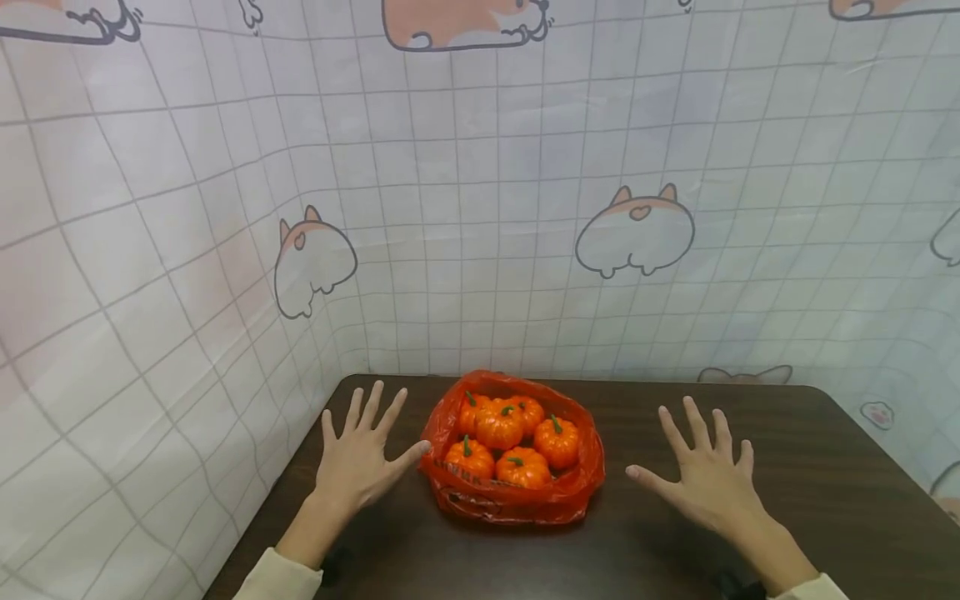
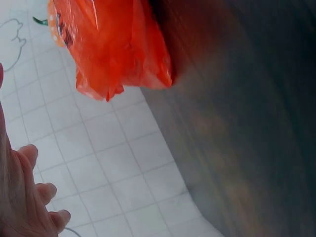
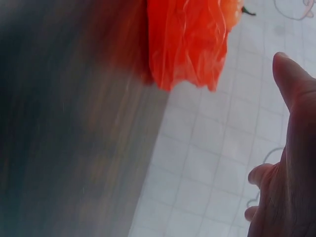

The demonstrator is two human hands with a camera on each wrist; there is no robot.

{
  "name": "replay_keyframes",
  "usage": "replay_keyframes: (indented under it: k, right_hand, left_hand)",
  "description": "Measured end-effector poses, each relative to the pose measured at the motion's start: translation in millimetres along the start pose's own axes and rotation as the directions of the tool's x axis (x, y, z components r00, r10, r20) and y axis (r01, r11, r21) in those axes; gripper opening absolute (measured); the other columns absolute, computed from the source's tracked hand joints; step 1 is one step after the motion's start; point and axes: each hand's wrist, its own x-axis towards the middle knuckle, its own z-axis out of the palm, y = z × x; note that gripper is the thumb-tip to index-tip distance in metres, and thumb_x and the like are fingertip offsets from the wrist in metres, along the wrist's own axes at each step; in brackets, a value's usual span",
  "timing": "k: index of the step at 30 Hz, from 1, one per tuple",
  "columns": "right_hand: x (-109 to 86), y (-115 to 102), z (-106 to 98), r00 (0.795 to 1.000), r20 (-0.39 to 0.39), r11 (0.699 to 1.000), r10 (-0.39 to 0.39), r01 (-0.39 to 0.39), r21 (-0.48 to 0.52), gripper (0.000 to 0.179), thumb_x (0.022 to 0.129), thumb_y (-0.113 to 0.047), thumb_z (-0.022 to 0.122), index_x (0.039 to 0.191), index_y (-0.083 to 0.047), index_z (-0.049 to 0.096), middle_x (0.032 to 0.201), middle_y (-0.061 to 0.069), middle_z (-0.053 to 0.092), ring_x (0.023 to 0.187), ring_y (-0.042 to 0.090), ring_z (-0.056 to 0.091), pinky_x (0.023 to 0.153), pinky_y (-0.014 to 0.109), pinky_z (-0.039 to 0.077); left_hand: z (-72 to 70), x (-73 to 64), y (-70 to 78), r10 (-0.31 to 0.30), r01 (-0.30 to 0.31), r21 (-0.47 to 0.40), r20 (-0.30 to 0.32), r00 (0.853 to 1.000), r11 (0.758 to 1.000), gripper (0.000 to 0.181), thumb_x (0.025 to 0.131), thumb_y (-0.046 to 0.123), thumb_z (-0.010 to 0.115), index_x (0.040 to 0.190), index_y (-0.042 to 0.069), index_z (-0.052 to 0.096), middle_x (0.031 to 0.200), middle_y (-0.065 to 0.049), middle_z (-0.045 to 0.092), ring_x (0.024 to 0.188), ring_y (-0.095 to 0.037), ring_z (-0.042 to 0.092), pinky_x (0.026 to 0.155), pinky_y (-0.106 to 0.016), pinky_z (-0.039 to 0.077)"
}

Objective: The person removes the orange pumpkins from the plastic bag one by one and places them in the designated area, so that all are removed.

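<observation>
Across the middle of the dark counter (image 1: 622,554) sits an open red plastic bag (image 1: 517,507), with six small orange pumpkins (image 1: 500,427) showing inside, stems up! To its left, the left hand (image 1: 351,467) is spread wide, fingers well apart, gripping nothing; its thumb points at the bag's edge, and whether the tip touches, I can't quite tell. Over on the other side, the right hand (image 1: 711,483) makes the same shape, fingers fanned, holding nothing, clearly apart from the bag. So what stage is this? It reads like a ready pose: no pumpkin gripped, no plastic pinched. From here, any hold calls for both hands to come inward, the right with more ground to cover, then a careful grip, because that thin, crumpled plastic looks likely to fold or slip.
</observation>
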Motion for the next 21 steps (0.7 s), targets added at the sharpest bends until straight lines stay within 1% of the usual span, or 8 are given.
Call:
replay_keyframes:
  k: [3, 6, 9, 11, 14, 17, 19, 21]
  right_hand:
    - [0.0, -8.1, 6.5, 1.0, -0.008, 1.0, -0.007, 0.007, 0.004, 0.105, 0.087, -0.079, 0.054, 0.166, -0.023, 0.013, 0.172, 0.018, 0.003, 0.149, 0.061, 0.007, 0.101, 0.089, 0.009]
    - [2.1, -18.9, 10.3, 1.0, -0.012, 0.999, -0.022, 0.022, 0.027, 0.103, 0.088, -0.078, 0.055, 0.166, -0.022, 0.017, 0.171, 0.019, 0.008, 0.148, 0.06, 0.01, 0.102, 0.088, 0.012]
    - [3.6, -30.0, 12.6, 0.998, -0.031, 0.996, -0.057, 0.059, 0.073, 0.099, 0.089, -0.073, 0.058, 0.165, -0.021, 0.022, 0.17, 0.019, 0.011, 0.147, 0.059, 0.012, 0.103, 0.086, 0.014]
    - [6.1, -38.0, 15.6, 0.995, -0.046, 0.99, -0.092, 0.096, 0.102, 0.096, 0.09, -0.07, 0.059, 0.164, -0.02, 0.025, 0.169, 0.018, 0.013, 0.147, 0.058, 0.015, 0.104, 0.084, 0.017]
    - [10.9, -49.6, 21.8, 0.987, -0.074, 0.975, -0.142, 0.153, 0.163, 0.089, 0.093, -0.065, 0.061, 0.163, -0.02, 0.029, 0.168, 0.017, 0.017, 0.146, 0.056, 0.019, 0.105, 0.082, 0.019]
    - [15.8, -60.5, 27.1, 0.981, -0.094, 0.952, -0.168, 0.186, 0.242, 0.084, 0.094, -0.06, 0.064, 0.162, -0.02, 0.032, 0.167, 0.016, 0.022, 0.146, 0.053, 0.023, 0.105, 0.081, 0.021]
    - [19.3, -66.7, 29.3, 0.979, -0.104, 0.929, -0.175, 0.2, 0.312, 0.081, 0.094, -0.056, 0.065, 0.16, -0.02, 0.035, 0.165, 0.016, 0.025, 0.145, 0.049, 0.024, 0.105, 0.08, 0.022]
    - [23.2, -71.8, 31.2, 0.978, -0.107, 0.902, -0.179, 0.206, 0.378, 0.079, 0.094, -0.054, 0.067, 0.159, -0.02, 0.038, 0.163, 0.015, 0.029, 0.144, 0.046, 0.027, 0.105, 0.079, 0.025]
  left_hand:
    - [5.3, -2.1, 4.2, 0.0, -0.001, -0.04, -0.018, 1.0, 0.999, 0.09, 0.089, 0.083, 0.043, 0.163, 0.043, 0.012, 0.174, -0.003, 0.007, 0.16, -0.037, 0.006, 0.118, -0.075, 0.001]
    - [10.2, -1.0, 8.0, 0.001, -0.006, -0.095, -0.053, 0.999, 0.995, 0.087, 0.091, 0.079, 0.046, 0.163, 0.042, 0.015, 0.174, -0.005, 0.009, 0.16, -0.037, 0.009, 0.12, -0.072, 0.004]
    - [14.9, 2.6, 14.7, 0.003, -0.022, -0.173, -0.11, 0.994, 0.985, 0.082, 0.094, 0.073, 0.05, 0.163, 0.038, 0.022, 0.173, -0.009, 0.017, 0.158, -0.039, 0.016, 0.122, -0.069, 0.01]
    - [17.3, 5.4, 18.6, -0.008, -0.032, -0.243, -0.159, 0.987, 0.97, 0.077, 0.097, 0.066, 0.052, 0.163, 0.034, 0.028, 0.17, -0.013, 0.023, 0.156, -0.041, 0.023, 0.121, -0.068, 0.014]
    - [21.0, 10.9, 24.0, -0.04, -0.046, -0.357, -0.231, 0.972, 0.933, 0.068, 0.1, 0.056, 0.056, 0.16, 0.03, 0.037, 0.165, -0.016, 0.034, 0.151, -0.044, 0.033, 0.118, -0.069, 0.021]
    - [25.2, 17.6, 28.4, -0.091, -0.054, -0.471, -0.279, 0.956, 0.88, 0.059, 0.101, 0.048, 0.059, 0.155, 0.028, 0.046, 0.16, -0.016, 0.043, 0.145, -0.044, 0.042, 0.114, -0.07, 0.029]
    - [28.5, 22.4, 31.1, -0.127, -0.06, -0.541, -0.301, 0.945, 0.839, 0.053, 0.101, 0.042, 0.061, 0.151, 0.025, 0.053, 0.154, -0.016, 0.048, 0.14, -0.043, 0.048, 0.111, -0.069, 0.035]
    - [31.6, 26.7, 33.6, -0.171, -0.057, -0.61, -0.309, 0.936, 0.79, 0.047, 0.1, 0.036, 0.064, 0.145, 0.022, 0.059, 0.148, -0.015, 0.054, 0.134, -0.041, 0.053, 0.106, -0.066, 0.042]
